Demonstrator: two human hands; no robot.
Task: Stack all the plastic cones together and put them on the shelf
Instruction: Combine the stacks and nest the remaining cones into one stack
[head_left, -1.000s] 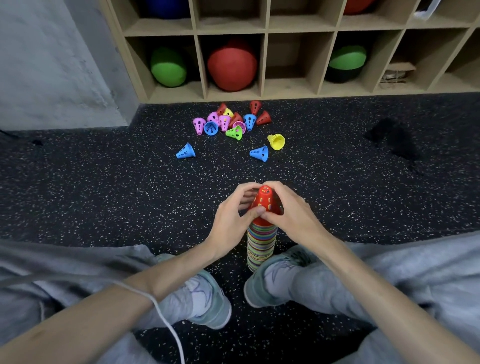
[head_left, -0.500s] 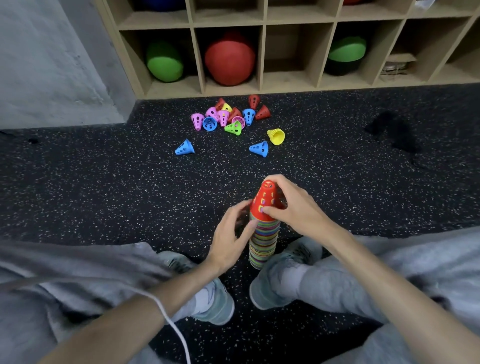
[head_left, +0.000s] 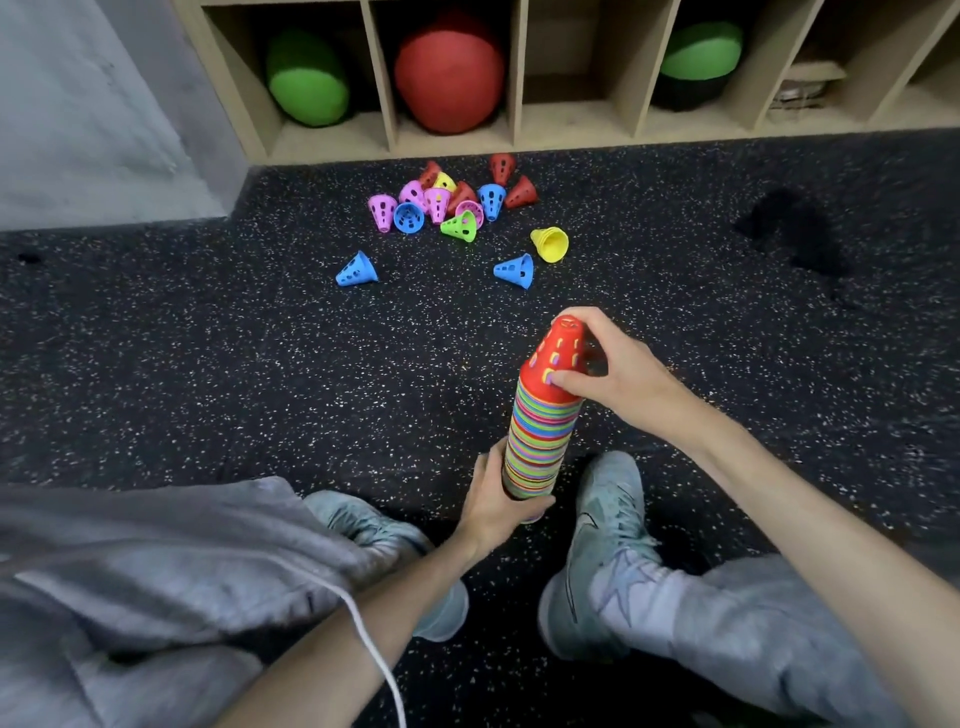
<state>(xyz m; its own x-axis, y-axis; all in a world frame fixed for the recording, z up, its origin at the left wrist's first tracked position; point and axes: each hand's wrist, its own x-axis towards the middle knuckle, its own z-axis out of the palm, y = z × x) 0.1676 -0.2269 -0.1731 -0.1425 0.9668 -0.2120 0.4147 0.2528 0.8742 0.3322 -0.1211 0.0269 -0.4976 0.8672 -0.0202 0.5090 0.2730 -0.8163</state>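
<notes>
A tall stack of many-coloured plastic cones (head_left: 537, 441) stands between my feet, topped by a red cone (head_left: 558, 358). My right hand (head_left: 613, 371) grips the red top cone with thumb and fingers around it. My left hand (head_left: 493, 501) wraps around the bottom of the stack. Loose cones lie on the floor further off: a cluster of pink, blue, red, green and yellow ones (head_left: 441, 202), a blue cone (head_left: 357, 269) to the left, another blue cone (head_left: 515, 270) and a yellow cone (head_left: 550, 244). The wooden shelf (head_left: 519, 67) runs along the back.
Shelf cubbies hold a green ball (head_left: 306, 85), a red ball (head_left: 449, 73) and a green-and-black ball (head_left: 698, 60). A grey wall (head_left: 78, 114) stands at left. My shoes (head_left: 605, 545) and grey trouser legs flank the stack. A white cord (head_left: 374, 654) crosses my left forearm.
My left hand has slid from the red top cone down to the bottom of the stack. The right hand stays on the red cone. The view has moved closer to the shelf.
</notes>
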